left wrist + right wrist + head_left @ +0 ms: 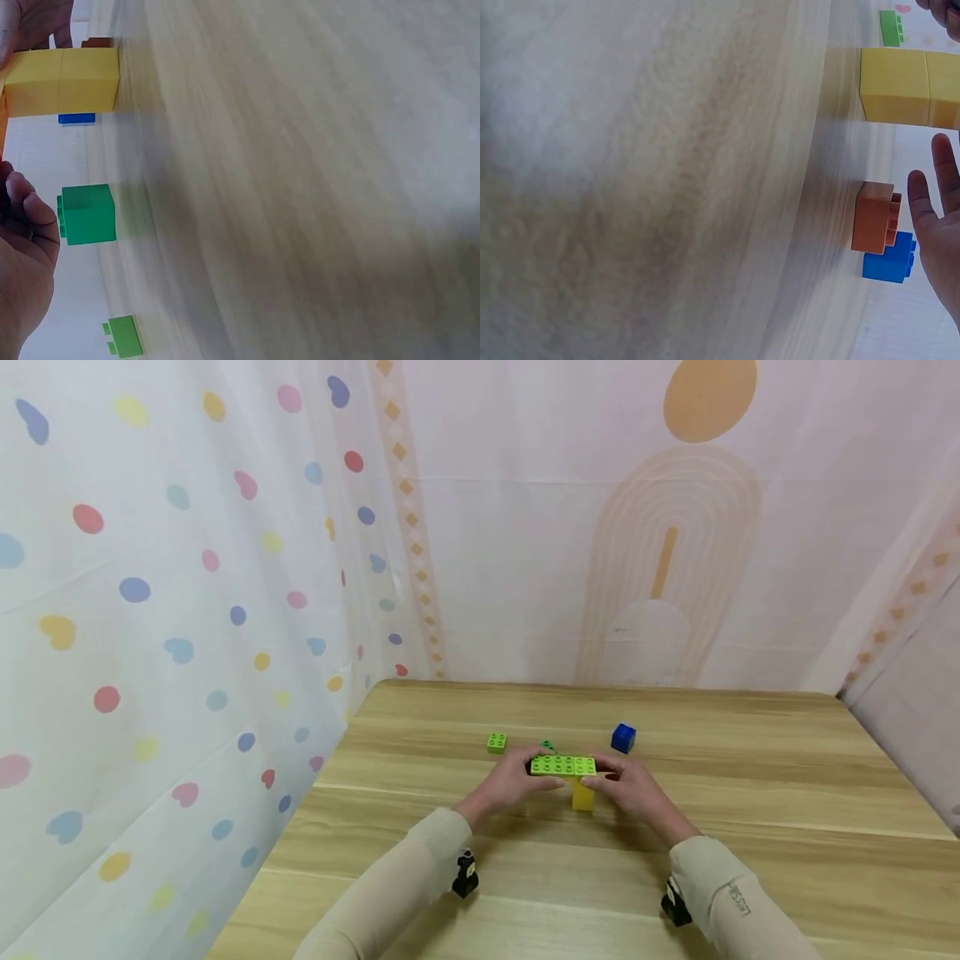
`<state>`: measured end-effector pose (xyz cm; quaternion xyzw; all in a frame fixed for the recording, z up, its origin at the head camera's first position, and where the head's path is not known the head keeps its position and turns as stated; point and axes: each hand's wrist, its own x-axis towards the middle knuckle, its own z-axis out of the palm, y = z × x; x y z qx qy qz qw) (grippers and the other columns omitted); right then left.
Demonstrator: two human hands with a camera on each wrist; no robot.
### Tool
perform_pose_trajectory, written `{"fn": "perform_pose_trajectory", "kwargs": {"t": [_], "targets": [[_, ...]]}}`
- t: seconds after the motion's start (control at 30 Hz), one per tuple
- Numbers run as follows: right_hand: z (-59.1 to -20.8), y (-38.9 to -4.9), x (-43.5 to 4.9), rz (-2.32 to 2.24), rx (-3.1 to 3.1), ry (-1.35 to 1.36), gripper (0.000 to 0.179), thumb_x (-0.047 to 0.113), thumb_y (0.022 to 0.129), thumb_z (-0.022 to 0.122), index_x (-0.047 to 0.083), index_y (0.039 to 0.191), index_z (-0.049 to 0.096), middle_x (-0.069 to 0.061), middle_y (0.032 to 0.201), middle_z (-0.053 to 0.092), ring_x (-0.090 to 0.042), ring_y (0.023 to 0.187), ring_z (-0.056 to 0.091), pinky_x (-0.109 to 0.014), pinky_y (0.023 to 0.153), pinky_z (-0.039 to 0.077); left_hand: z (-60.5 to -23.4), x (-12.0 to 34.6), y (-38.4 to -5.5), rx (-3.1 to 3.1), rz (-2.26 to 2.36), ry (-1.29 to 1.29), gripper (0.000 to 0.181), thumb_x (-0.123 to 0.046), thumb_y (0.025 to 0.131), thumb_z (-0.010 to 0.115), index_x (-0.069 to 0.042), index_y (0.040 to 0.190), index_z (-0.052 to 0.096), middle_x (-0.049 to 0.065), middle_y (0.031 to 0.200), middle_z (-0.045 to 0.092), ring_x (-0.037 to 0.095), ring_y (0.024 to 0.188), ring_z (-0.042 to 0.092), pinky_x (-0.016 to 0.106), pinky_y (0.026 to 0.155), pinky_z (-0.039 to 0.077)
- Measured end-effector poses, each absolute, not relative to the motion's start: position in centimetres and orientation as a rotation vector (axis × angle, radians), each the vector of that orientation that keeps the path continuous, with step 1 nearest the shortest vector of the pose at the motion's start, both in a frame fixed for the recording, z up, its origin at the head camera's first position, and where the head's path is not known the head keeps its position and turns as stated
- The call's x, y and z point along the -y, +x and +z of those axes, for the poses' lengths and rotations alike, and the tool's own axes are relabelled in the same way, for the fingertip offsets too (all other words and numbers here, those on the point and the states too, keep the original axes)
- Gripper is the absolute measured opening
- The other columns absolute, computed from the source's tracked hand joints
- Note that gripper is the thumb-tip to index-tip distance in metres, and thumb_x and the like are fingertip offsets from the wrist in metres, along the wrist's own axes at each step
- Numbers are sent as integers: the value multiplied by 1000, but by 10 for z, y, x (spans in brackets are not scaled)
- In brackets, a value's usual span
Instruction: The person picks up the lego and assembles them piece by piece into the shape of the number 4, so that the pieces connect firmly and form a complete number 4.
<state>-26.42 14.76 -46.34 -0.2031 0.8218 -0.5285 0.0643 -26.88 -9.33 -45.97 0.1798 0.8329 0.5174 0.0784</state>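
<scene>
In the head view a long lime-green brick [553, 765] and a shorter lime-green brick [586, 766] lie in line atop a yellow brick stack [582, 796]. My left hand [516, 777] pinches the long brick's left end, thumb in front and fingers behind. At the right end, my right hand [632, 785] grips the shorter brick the same way. Two yellow bricks stand stacked on the table in both wrist views, with an orange edge [3, 124] above them in the left one. In the right wrist view, lower fingers [945, 172] of the right hand stretch beside the stack.
Behind the hands on the wooden table [540, 893] are a loose lime-green brick [497, 743], a green brick [88, 214] and a blue brick [623, 737]. An orange-brown brick [873, 217] stands near the right hand. Patterned curtains [510, 568] hang behind and left.
</scene>
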Motion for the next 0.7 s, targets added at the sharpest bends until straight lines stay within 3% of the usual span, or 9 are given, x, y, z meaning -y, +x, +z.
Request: {"fn": "perform_pose_trajectory", "kwargs": {"t": [0.23,0.7], "targets": [[-465,-265,-147,-1594,-2486,-613,41,21,95,69,3,132,62,-13,122,65,-26,108,61,-46,93,48,-457,94,-270,-2490,1531,490,44,-30,84,81,-17,123,66,-2,103,67,13,88,63,29,74,53],[-464,-265,-148,-1601,-2489,-619,41,23,94,70,4,130,64,-11,122,65,-31,114,59,-49,95,47,-459,93,-270,-2536,1517,503,34,-27,85,81,-18,115,69,-1,98,66,14,82,61,29,69,51]]}}
